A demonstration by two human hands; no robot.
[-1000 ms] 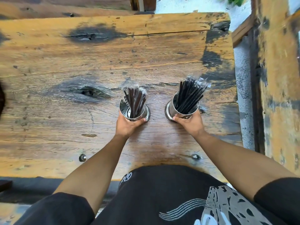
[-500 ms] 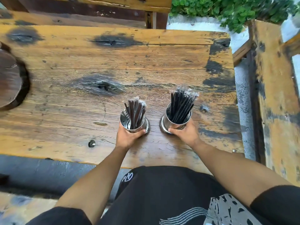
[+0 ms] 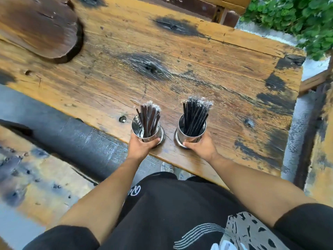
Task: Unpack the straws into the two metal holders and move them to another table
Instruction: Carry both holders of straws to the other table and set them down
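Straws in two hand-held holders, wooden slab well apart, blurred.

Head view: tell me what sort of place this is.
Probably an outdoor café or bar terrace: a weathered plank table, green plants beside it, and two metal holders of wrapped straws.

A: What colours, by the fingers?

B: Shiny silver on both metal holders. Brown straws above the left hand, black straws above the right hand.

A: Beyond the fingertips?

B: The table is yellow-brown wood with black blotches. Green leaves lie far beyond. The shirt is black with a white line pattern.
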